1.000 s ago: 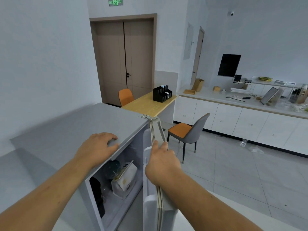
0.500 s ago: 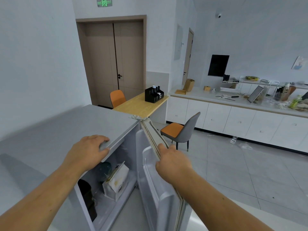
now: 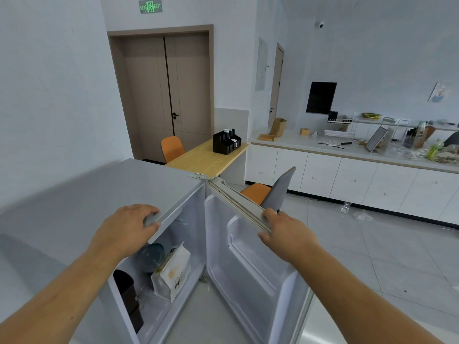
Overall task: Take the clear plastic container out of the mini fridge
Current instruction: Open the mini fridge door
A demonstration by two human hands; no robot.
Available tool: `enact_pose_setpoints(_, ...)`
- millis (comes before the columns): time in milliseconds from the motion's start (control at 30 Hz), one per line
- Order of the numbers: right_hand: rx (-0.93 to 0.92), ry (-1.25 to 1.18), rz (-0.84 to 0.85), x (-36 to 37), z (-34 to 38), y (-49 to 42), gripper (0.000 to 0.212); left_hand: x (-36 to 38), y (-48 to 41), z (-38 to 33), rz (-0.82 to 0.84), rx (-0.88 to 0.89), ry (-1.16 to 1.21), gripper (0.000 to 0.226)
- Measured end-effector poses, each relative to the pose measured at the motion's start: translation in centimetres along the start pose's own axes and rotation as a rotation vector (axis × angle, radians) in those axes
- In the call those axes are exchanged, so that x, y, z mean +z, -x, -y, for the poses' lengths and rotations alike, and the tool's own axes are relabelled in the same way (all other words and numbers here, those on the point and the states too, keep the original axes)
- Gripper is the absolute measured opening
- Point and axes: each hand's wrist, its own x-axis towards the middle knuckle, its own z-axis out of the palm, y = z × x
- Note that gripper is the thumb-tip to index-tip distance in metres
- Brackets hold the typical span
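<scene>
The grey mini fridge (image 3: 82, 194) stands below me with its door (image 3: 248, 264) swung wide to the right. My left hand (image 3: 126, 229) rests on the fridge's top front edge, fingers curled over the lip. My right hand (image 3: 285, 234) grips the door's top edge. Inside I see a rounded clear plastic container (image 3: 151, 256) at the back, a white paper bag (image 3: 171, 274) in front of it, and a dark object (image 3: 126, 289) at the left. The fridge top hides part of the interior.
A grey and orange chair (image 3: 270, 192) stands just behind the open door. Beyond it are a wooden table (image 3: 203, 160) with a black organiser (image 3: 226, 142), an orange chair (image 3: 172, 147), brown double doors, and a long white counter (image 3: 347, 155) with clutter. Grey tile floor lies to the right.
My right hand has swung the fridge door further open to the right, showing more of the inside. My left hand has stayed on the top front edge.
</scene>
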Motion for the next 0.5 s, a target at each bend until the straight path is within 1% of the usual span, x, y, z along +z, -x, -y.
enact_pose_setpoints(333, -0.006, 0.076, -0.023, -0.7, -2.1, -0.7, 0.041, -0.2, 0.2, -0.1, -0.010, -0.008, 0.003, 0.041)
enact_pose_setpoints(500, 0.029, 0.071, -0.051, -0.3, -2.8, -0.5, 0.035, -0.3, 0.2, -0.2, -0.016, -0.006, 0.006, 0.040)
